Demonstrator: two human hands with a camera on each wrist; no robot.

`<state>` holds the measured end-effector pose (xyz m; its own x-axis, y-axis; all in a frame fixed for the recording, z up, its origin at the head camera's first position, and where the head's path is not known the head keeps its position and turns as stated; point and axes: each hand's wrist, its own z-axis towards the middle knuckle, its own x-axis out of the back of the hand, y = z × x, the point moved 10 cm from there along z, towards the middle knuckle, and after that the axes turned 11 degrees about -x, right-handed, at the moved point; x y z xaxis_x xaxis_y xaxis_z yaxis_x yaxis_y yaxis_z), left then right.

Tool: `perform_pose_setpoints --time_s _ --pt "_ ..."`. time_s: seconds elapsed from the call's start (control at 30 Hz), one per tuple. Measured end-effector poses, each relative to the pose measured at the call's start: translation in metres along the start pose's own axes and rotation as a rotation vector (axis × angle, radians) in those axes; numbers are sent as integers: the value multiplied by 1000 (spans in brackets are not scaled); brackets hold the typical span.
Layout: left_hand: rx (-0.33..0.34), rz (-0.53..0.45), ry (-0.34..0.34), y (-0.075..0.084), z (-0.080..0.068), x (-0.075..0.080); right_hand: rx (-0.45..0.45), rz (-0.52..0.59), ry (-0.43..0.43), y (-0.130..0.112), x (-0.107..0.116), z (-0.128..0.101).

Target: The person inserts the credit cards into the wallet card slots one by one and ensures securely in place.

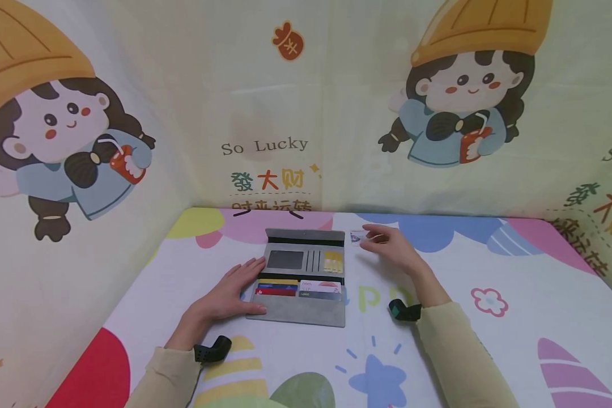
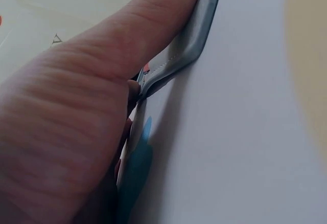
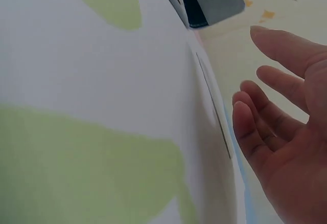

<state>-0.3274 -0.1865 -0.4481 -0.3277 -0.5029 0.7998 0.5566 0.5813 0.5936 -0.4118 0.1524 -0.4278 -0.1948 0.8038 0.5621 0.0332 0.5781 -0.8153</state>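
Note:
A grey wallet [image 1: 306, 313] lies unfolded on the table, with several cards [image 1: 320, 288] in its lower slots and yellow items [image 1: 333, 262] in an upper pocket. My left hand [image 1: 229, 294] rests along the wallet's left edge, fingers extended, the thumb [image 2: 148, 24] lying on the lower panel. Just right of the wallet's top, a small printed card [image 1: 356, 237] lies flat on the table. My right hand [image 1: 394, 246] hovers beside that card, its fingers loosely bent. In the right wrist view, a gap shows between those fingers and the card [image 3: 214, 106], and they hold nothing.
A patterned cloth [image 1: 428, 351] covers the table. Printed wall sheets [image 1: 347, 113] rise behind it and on both sides. Dark wrist devices [image 1: 213, 349] sit at both wrists.

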Motion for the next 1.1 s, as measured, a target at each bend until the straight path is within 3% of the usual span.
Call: perform_pose_setpoints --time_s 0.33,1.1 --pt "-1 1 -4 -1 1 0 -24 25 55 12 16 1" --pt "8 -4 1 0 0 -1 38 -164 54 13 11 5"
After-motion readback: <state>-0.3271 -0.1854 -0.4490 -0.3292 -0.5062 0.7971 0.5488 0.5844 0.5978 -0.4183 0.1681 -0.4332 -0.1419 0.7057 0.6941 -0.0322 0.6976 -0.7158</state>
